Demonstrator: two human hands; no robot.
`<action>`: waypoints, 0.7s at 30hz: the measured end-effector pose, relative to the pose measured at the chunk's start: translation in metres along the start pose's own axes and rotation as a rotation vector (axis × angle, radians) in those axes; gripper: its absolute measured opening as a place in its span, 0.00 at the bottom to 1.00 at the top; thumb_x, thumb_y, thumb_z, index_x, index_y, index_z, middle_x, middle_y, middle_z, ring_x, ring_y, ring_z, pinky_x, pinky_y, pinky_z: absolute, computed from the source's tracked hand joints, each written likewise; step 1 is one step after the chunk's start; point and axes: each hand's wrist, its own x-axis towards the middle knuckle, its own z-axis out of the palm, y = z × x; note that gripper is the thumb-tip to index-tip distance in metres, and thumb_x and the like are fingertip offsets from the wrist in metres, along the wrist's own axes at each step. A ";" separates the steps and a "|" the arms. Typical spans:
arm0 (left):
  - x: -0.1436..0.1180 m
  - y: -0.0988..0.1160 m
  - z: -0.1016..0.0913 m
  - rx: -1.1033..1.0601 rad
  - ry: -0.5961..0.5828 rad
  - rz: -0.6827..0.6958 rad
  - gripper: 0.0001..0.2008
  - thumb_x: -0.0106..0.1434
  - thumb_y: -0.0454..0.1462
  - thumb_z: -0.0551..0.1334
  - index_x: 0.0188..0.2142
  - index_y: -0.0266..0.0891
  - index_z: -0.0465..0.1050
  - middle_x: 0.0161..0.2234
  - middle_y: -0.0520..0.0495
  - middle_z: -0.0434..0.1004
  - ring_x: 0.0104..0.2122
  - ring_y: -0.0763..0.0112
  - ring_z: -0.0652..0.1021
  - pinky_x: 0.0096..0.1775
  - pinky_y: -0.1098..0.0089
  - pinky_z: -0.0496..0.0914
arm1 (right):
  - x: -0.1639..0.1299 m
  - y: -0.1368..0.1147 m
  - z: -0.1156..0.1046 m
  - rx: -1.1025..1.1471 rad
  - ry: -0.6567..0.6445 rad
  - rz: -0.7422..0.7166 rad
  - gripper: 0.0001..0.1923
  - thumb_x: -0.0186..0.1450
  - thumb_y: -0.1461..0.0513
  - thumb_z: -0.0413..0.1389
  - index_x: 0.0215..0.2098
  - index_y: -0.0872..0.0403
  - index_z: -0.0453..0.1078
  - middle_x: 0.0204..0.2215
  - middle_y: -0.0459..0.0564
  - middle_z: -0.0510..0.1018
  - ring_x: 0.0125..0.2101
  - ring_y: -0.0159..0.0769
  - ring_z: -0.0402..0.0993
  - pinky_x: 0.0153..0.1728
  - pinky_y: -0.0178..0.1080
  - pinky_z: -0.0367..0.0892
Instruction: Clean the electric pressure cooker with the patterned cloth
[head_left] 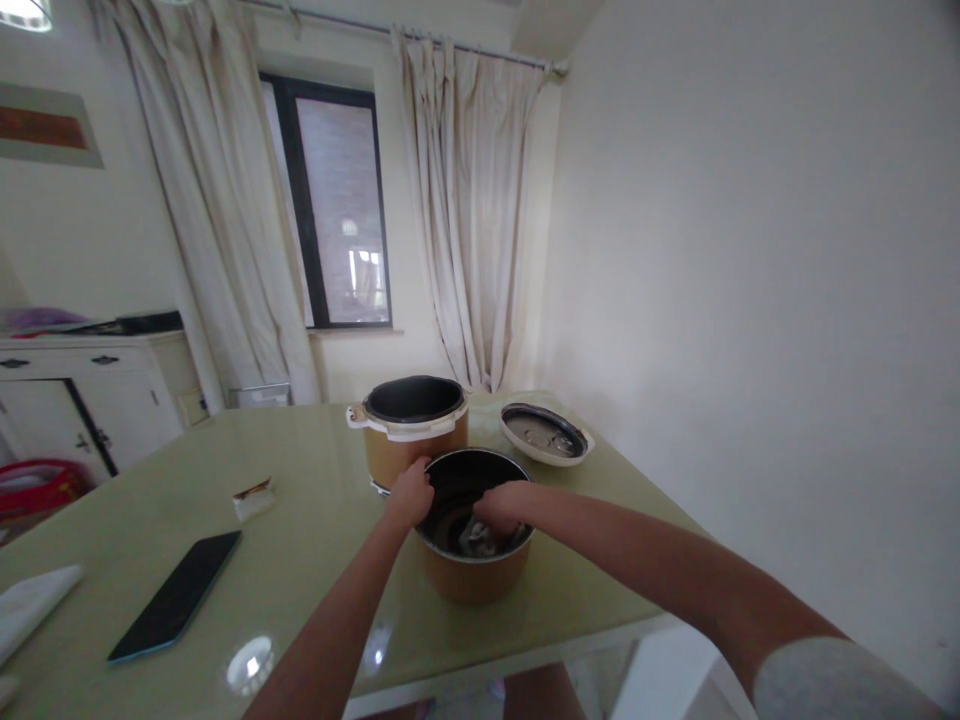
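On the near side of the table stands a round inner pot (480, 580) with a dark inside and a brownish outside. My left hand (411, 497) grips its rim on the left, fingers closed over the edge. Inside the pot, my right hand (501, 508) presses a crumpled greyish cloth (478, 540) against the bottom, its fingers partly hidden. Just behind the pot is the cooker body (379, 455), gold with a white rim and a dark opening. To the right of that lies the cooker lid (546, 438), its inner side facing up.
A dark tablet (178, 597) lies on the glossy green table (315, 560) at the left, with a small opened packet (253, 497) behind it. A white object (34, 600) sits by the left edge. The wall (750, 300) runs along the right.
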 end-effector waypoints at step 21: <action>-0.003 0.002 -0.002 -0.015 -0.009 -0.045 0.19 0.71 0.30 0.53 0.59 0.39 0.70 0.55 0.37 0.81 0.58 0.58 0.79 0.58 0.63 0.69 | -0.013 0.016 -0.006 -0.102 0.180 0.106 0.22 0.55 0.55 0.71 0.48 0.51 0.82 0.46 0.63 0.84 0.48 0.57 0.81 0.46 0.49 0.75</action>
